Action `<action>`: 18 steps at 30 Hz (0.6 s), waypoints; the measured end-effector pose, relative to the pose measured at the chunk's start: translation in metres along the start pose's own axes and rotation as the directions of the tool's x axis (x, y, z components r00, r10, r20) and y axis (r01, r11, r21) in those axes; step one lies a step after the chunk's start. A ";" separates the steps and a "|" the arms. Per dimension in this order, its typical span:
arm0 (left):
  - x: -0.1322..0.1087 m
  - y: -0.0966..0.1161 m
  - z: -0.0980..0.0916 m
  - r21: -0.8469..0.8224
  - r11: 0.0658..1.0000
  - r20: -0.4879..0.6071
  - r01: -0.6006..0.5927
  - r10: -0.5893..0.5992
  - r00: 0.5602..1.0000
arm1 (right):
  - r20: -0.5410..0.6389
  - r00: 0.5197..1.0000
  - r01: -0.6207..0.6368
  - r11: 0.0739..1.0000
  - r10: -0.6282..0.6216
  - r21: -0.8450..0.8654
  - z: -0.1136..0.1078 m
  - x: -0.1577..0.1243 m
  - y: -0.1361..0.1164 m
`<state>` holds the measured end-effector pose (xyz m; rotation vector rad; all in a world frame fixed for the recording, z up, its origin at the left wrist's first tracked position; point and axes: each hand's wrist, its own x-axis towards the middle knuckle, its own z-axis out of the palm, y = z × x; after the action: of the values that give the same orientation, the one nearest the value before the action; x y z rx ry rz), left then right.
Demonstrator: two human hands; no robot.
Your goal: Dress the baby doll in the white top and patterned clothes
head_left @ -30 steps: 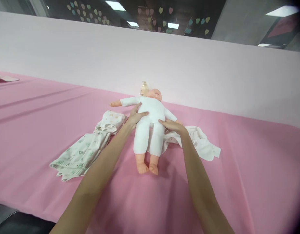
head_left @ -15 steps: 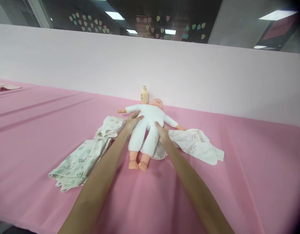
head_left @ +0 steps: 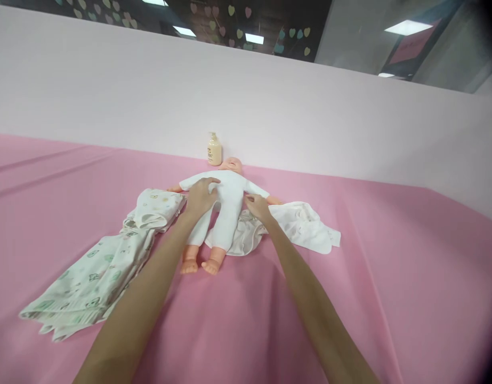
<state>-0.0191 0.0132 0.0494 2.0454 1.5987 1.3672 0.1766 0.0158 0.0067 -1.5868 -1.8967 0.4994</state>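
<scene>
1. Head view: one doll (head_left: 225,205) in a white suit lies face-up between the hands.
2. The left hand (head_left: 200,196) rests flat on its chest. The right hand (head_left: 258,208) touches its hip; grip unclear.
3. One pump bottle (head_left: 214,150) stands beyond both hands, its label unreadable.
4. Printed cloth (head_left: 94,272) lies left of the left hand, and one white garment (head_left: 305,226) lies right of the right hand.

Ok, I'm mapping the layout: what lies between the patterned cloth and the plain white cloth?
In the head view, the doll lies face up between the patterned cloth and the white cloth, left hand on its chest, right hand beside it.
</scene>
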 end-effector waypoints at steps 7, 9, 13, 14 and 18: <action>-0.028 0.045 0.034 0.214 0.846 0.591 -0.489 0.286 0.754 | 0.045 0.998 0.055 0.864 -0.037 -0.501 -0.040 -0.051 0.060; -0.033 0.040 0.043 0.255 0.825 0.632 -0.504 0.252 0.733 | 0.084 0.994 0.102 0.822 -0.066 -0.560 -0.057 -0.075 0.071; -0.036 0.035 0.049 0.324 0.796 0.636 -0.512 0.217 0.740 | 0.044 0.954 0.260 0.747 -0.296 -0.611 -0.089 -0.132 0.071; -0.037 0.038 0.048 0.339 0.791 0.632 -0.510 0.210 0.746 | -0.001 0.915 0.323 0.736 -0.403 -0.596 -0.095 -0.148 0.065; -0.047 0.060 0.038 0.350 0.790 0.636 -0.503 0.194 0.747 | -0.162 0.770 0.539 0.765 -0.618 -0.353 -0.118 -0.223 0.013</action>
<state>0.0496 -0.0364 0.0425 2.8329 1.4002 0.2831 0.2864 -0.2095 0.0393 -1.0444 -2.1682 -0.2700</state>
